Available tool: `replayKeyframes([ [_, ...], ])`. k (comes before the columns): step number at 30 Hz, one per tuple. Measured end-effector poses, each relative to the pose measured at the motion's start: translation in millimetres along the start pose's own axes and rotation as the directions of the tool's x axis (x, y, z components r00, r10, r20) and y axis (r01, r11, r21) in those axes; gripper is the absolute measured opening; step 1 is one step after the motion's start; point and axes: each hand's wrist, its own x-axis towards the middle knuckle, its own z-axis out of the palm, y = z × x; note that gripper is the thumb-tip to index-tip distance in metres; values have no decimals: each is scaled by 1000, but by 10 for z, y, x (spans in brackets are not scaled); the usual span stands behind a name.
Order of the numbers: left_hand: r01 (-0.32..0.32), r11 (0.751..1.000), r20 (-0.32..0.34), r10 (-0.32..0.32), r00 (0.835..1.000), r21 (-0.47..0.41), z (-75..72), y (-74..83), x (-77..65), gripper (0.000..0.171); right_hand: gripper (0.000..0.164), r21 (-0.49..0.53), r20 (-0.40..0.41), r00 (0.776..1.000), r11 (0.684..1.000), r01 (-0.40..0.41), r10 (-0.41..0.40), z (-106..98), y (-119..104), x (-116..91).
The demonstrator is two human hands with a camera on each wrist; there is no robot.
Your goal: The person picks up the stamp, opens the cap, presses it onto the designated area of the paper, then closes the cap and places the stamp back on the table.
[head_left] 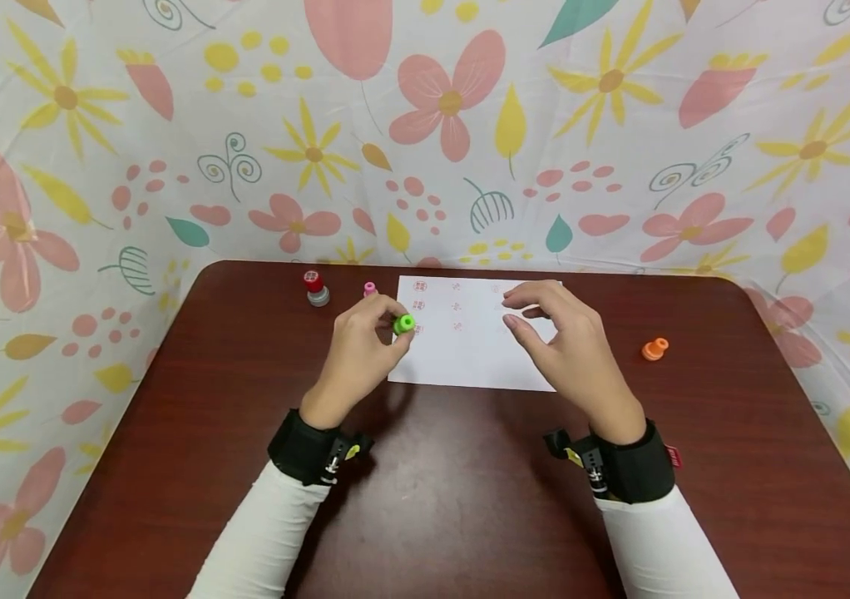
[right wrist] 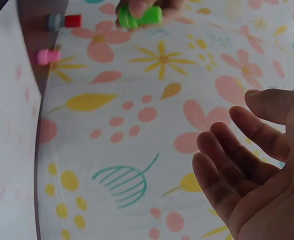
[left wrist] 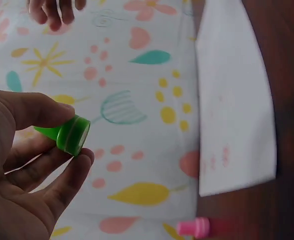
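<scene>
My left hand [head_left: 363, 348] pinches a small green stamp [head_left: 404, 324] between thumb and fingers, above the left edge of a white sheet of paper [head_left: 470, 358]. In the left wrist view the green stamp [left wrist: 73, 134] lies sideways in the fingertips, its flat end turned outward. My right hand [head_left: 570, 349] hovers over the sheet's right side with nothing in it, thumb and fingers apart and loosely bent, as the right wrist view of the hand [right wrist: 257, 160] also shows. Rows of small red stamp prints [head_left: 457, 306] mark the paper; its right part is partly hidden by the right hand.
A red and grey stamp [head_left: 316, 288] stands at the table's back left. Beside it a pink stamp [head_left: 370, 289] is partly hidden behind the left hand. An orange stamp [head_left: 654, 349] is on the right of the brown table [head_left: 425, 499]. A patterned cloth [head_left: 245, 191] hangs behind.
</scene>
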Motion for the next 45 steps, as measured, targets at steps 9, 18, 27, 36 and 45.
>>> replayKeyframes([
  [9,55,998,57,-56,997,17,-134,-296,-135,15,29,-145,103,993,987,67,-52,-203,306,-139],
  [18,138,985,79,-146,986,106,-330,-535,-202,15,33,-294,159,987,954,52,-5,-523,604,-262],
  [27,179,960,132,-211,968,216,-465,-795,-228,14,35,-387,211,976,922,27,61,-842,859,-336],
  [36,214,931,199,-278,940,295,-590,-1017,-182,18,34,-460,281,950,888,10,136,-1087,1074,-371],
  [45,257,892,234,-359,904,373,-692,-1167,-167,20,36,-495,342,911,868,-32,229,-1328,1257,-350],
])
